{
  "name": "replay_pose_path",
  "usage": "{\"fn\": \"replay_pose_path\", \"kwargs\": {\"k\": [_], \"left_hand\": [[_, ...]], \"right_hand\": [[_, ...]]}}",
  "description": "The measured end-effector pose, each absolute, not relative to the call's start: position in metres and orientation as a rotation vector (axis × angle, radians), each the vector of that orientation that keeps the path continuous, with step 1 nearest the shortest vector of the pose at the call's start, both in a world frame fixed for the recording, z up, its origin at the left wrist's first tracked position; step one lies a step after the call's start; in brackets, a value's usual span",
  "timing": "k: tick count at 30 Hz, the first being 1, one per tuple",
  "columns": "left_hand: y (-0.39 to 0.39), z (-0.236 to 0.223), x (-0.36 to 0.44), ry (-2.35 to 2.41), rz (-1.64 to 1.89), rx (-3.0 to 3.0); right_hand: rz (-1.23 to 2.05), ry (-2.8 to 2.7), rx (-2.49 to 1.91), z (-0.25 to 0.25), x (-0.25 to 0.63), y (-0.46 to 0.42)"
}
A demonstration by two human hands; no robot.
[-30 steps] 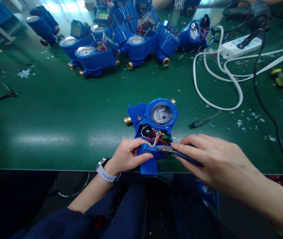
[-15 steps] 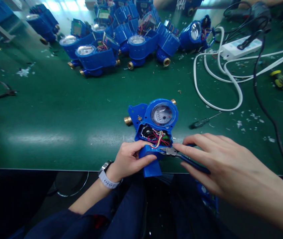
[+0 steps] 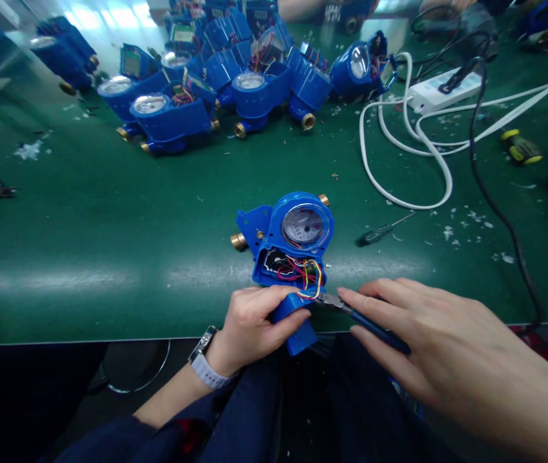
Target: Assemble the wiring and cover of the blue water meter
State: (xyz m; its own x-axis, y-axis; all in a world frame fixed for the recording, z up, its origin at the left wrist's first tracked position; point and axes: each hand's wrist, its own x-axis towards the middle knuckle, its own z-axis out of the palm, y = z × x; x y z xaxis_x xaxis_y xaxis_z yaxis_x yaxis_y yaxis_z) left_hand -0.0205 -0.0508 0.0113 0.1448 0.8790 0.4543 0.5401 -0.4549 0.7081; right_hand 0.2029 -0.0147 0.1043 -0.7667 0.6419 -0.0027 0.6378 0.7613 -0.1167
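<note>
A blue water meter [image 3: 293, 241] lies at the near edge of the green table [image 3: 110, 218], its dial up and its lower compartment open on a bundle of coloured wires [image 3: 305, 271]. My left hand [image 3: 255, 325] grips the meter's near blue end. My right hand [image 3: 428, 337] holds blue-handled pliers [image 3: 351, 312], whose metal jaws touch the wires at the compartment's near rim.
Several blue meters [image 3: 235, 77] are heaped at the back. White cables [image 3: 409, 145], a power strip [image 3: 442, 93] and a black cord [image 3: 496, 206] cross the right side. A small screwdriver [image 3: 380, 231] lies right of the meter. Scraps litter the surface.
The pliers have slid toward me, drawing the coloured wires out over the compartment's near rim. The meter and both hands sit slightly lower and more to the left in view.
</note>
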Motion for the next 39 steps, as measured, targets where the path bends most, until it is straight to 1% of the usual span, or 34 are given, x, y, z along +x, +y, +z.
{"fn": "replay_pose_path", "kwargs": {"k": [9,16,26,33,39], "left_hand": [[-0.047,0.016,-0.022,1.347,1.165,1.947],[-0.050,0.010,-0.025,1.361,1.099,1.826],[-0.052,0.009,-0.025,1.382,1.080,1.860],[-0.051,0.009,-0.026,1.399,1.059,1.923],[-0.046,0.018,-0.032,1.377,0.992,1.943]], "right_hand": [[0.213,-2.906,-1.048,0.107,0.208,-0.012],[0.307,-2.811,-1.021,0.099,0.206,-0.017],[0.394,-2.753,-1.083,0.089,0.197,-0.022],[0.180,-2.800,-1.075,0.090,0.192,-0.025],[0.031,-2.783,-1.013,0.085,0.188,-0.029]]}}
